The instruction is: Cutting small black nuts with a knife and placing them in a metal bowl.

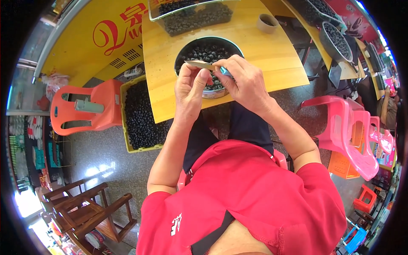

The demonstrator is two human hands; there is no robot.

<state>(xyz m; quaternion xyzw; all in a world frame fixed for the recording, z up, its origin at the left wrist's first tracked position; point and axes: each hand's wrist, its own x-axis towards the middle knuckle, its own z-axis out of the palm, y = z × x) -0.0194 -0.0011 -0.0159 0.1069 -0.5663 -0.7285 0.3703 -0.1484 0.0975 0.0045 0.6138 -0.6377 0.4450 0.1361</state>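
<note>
My right hand [245, 80] is closed around the blue handle of a small knife [200, 65]. The knife's blade points left, across the fingertips of my left hand [190, 85]. My left thumb and fingers are pinched together just below the blade; what they hold is too small and hidden to make out. Both hands are over the near part of a round metal bowl [235, 42]. Inside it lie many small, dark, round pieces [208, 53], some with pale ends. The bowl stands on a yellow wooden table [276, 55] near its front edge.
Behind the bowl is a clear plastic tub [199, 23] of dark pieces, with a tape roll [267, 24] to its right. A yellow crate [126, 114] of dark pieces sits on the floor left, beside an orange chair [102, 117]. Pink chairs [340, 123] stand right; another person [387, 108] is beyond.
</note>
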